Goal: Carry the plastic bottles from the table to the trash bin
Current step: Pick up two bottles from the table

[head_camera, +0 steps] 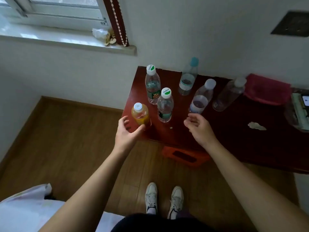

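Six plastic bottles stand on the dark red worktop point(225, 131), and no one is taken yet: the left hand point(126, 133) is released and reaches at the orange juice bottle point(140, 114) on the near left corner, its thumb touching or almost touching the base, while the right hand point(199, 127) is also released, just near the clear bottle with a white cap point(201, 97). Next, I think, each hand must close around a bottle. The trash bin is not certainly seen, an orange crate point(185, 155) lies under the worktop, and the green-capped bottle point(164, 106) between could be tipped.
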